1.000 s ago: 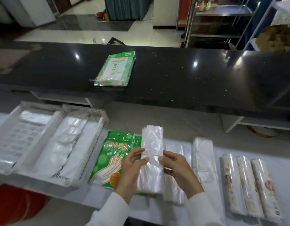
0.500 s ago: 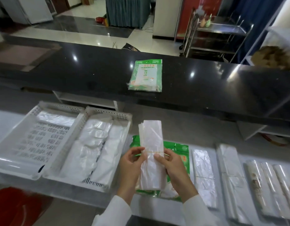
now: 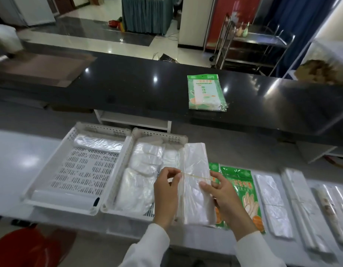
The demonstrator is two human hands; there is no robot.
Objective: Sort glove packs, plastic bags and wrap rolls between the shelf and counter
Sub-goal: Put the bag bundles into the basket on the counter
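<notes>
- Two hands at work: my left hand (image 3: pixel 166 191) pinches the rubber band (image 3: pixel 195 176); my right hand (image 3: pixel 222 195) grips the bag bundle (image 3: pixel 195 182).
- I judge it light, soft and slippery; best held mid-length at the band.

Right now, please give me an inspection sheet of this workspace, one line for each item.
Surface: pale shelf near the person; black counter behind it.
Job's things: bundle of plastic bags with a rubber band held over the shelf; green glove pack and more bag bundles on the shelf; second glove pack on the counter.
Clutter: two white baskets, the right-hand one holding clear plastic.
Fingers: left hand pinches the rubber band; right hand grips the bundle.
Cables: nothing seen on the worktops.
Surroundings: metal trolley, tiled floor.
</notes>
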